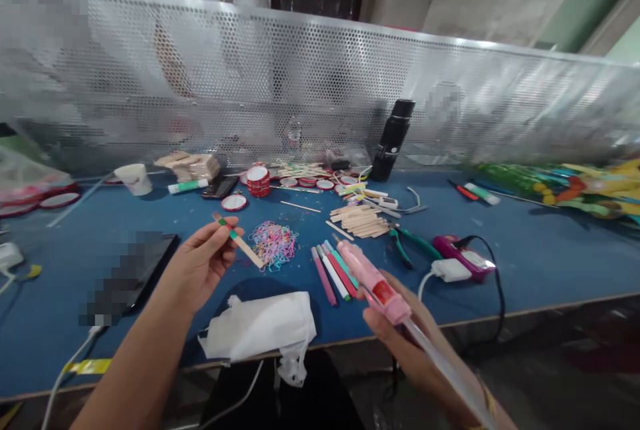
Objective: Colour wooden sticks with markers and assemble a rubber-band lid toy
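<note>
A flat wooden stick (249,250) with green and dark red marks is pinched between the thumb and fingers of my left hand (207,258). Wrapped round a pink glue gun (364,270) is my right hand (400,330), and a clear glue stick trails from the gun's back end. The gun's nozzle points up and left. Just right of the wooden stick lies a pile of colourful small rubber bands (274,245). Several markers (333,273) lie beside the gun, partly under its left side.
Wooden sticks (361,219), green-handled pliers (400,247), a purple device (463,258) and a black bottle (393,140) lie or stand right of centre. A white cloth-like packet (260,327) is at the front edge, a black phone (145,273) at left. A perforated metal screen (320,83) stands behind.
</note>
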`<state>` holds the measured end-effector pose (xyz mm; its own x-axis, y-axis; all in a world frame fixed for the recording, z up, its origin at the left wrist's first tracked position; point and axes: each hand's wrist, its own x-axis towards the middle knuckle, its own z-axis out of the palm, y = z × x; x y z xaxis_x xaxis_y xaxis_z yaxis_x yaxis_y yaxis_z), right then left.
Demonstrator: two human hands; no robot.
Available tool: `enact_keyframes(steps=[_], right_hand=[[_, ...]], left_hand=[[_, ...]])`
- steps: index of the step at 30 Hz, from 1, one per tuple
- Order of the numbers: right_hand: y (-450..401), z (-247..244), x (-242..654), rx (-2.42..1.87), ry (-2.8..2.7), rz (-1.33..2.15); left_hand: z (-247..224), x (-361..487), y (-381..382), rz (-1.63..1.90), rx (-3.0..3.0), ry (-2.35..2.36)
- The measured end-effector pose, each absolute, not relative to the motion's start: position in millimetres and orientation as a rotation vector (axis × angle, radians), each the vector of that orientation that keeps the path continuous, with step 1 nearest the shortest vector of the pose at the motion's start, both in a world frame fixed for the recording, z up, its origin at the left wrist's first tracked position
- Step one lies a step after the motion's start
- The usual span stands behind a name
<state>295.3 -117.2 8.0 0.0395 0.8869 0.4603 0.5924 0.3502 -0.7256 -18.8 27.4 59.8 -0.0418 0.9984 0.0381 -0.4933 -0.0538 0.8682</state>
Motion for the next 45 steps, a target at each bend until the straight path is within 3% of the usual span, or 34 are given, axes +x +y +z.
enact_keyframes(steps=[5,12,24,29,37,45], right_hand=[[-98.7,19.2,335.2,-1.520,-1.963,-0.142],[-78.0,-3.5,356.7,-1.807,-2.055,-0.431],[-70.4,-33.3,383.2,-1.708,-2.139,-0.310],[-76.2,-22.5,384.7,-1.605,-2.097,-0.421],[-54.9,67.2,264.0,-1.165,-2.242,-0.030],[10.9,108.1,147.8,-0.926,-2.229,0.542]], left_hand=[[61.4,-18.3,26.5,1.468,0.857,0.815],[66.1,-17.5,13.0,1.408,0.881,0.800],[71.1,-32.0,-1.2,1.345,0.928,0.727],[81.5,-54.8,-1.8,1.446,0.943,0.725],[92.6,-97.5,-6.2,1.633,0.965,0.757],[83.1,-102.0,-3.4,1.560,0.930,0.753]])
